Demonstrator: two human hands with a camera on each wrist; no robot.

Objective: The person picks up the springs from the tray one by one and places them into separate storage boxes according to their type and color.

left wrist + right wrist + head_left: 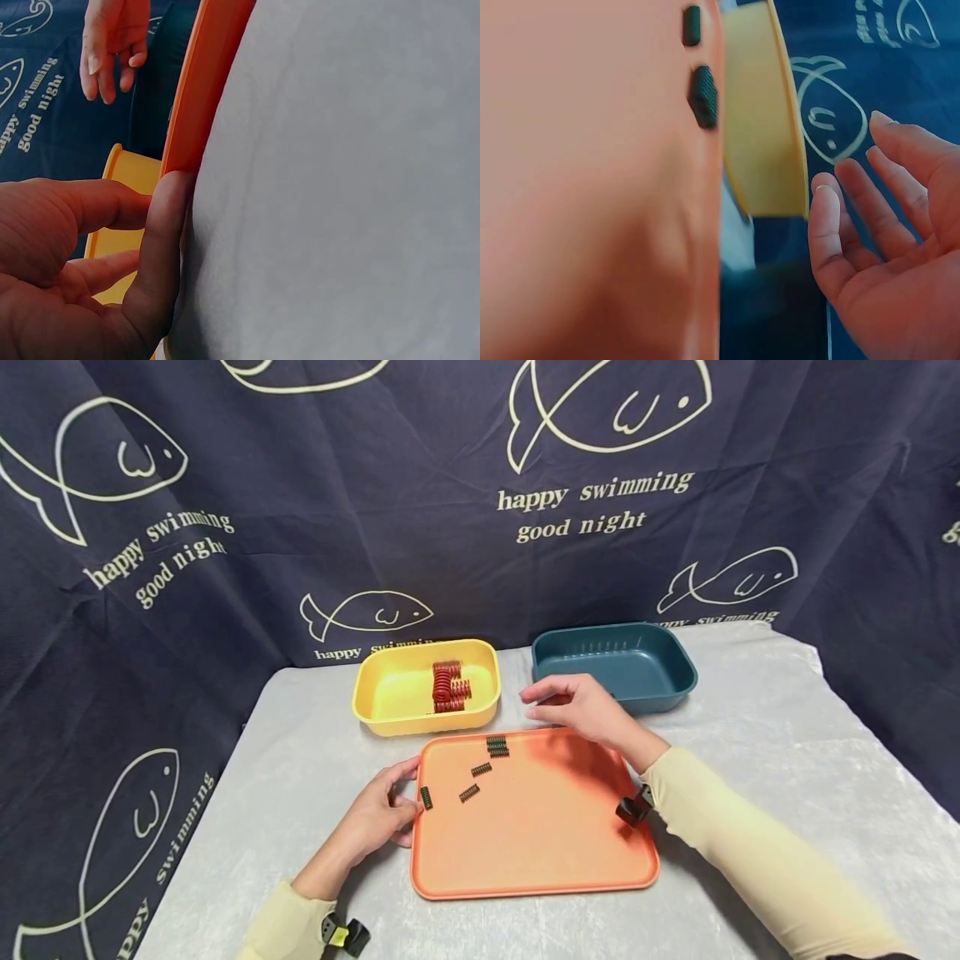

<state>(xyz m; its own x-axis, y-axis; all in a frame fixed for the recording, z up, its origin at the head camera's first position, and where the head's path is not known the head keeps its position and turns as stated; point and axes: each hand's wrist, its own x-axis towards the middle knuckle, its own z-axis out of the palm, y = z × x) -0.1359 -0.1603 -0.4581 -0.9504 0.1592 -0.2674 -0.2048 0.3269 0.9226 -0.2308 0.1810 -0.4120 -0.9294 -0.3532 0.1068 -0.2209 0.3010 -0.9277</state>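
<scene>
My left hand [378, 806] is at the left edge of an orange tray [540, 835], fingertips touching its rim. In the left wrist view one finger lies along the tray's outer side. Just inside that rim lies a dark green coil spring [426, 797]. Two more small dark springs lie apart nearby, a brownish one [469, 792] and a greenish one [482, 769]. Several green springs [497, 745] sit side by side at the tray's far rim. Above the far edge, my right hand [581, 706] hovers with relaxed, bent fingers and nothing between them, close to a dark teal bin [678, 685].
Behind the tray on the left stands a yellow bin [390, 727] with several red springs [448, 687] in its right half. A grey cloth [300, 743] covers the table. A dark blue curtain [450, 527] with fish drawings hangs directly behind the bins.
</scene>
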